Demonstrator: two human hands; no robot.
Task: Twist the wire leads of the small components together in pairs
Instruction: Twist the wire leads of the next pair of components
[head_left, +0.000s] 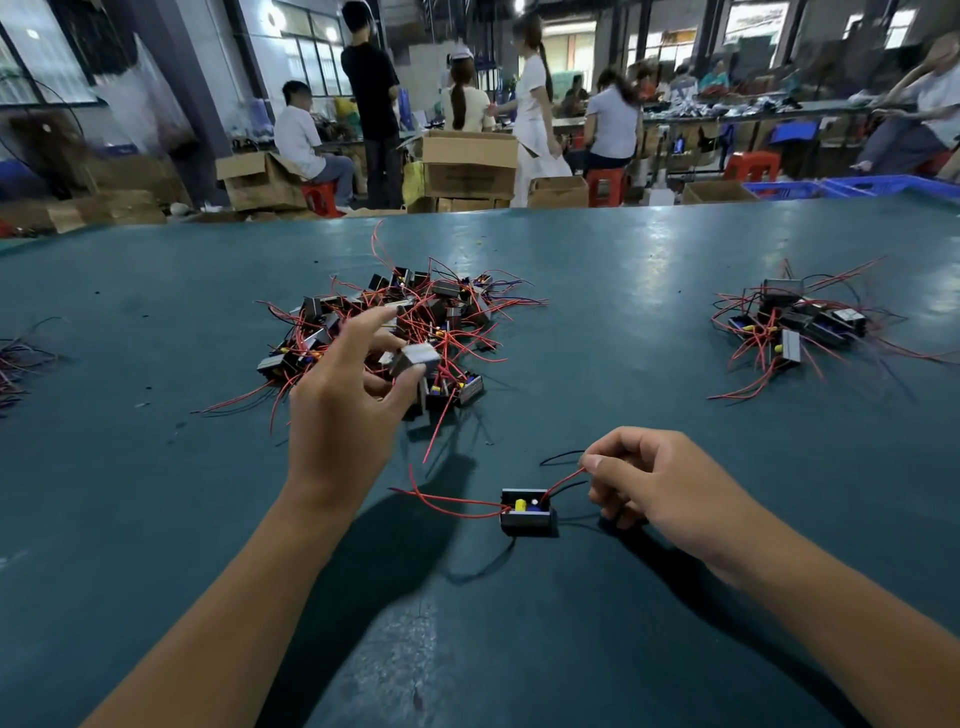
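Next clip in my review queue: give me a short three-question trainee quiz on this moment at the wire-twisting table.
1. True or false: the left hand holds a component over the big pile.
2. What does the right hand pinch? A) a lead of the single component B) a blue crate C) nothing
3. Fill in: a smaller pile lies to the far ____ on the green table.

Key: 1 true; 2 A; 3 right.
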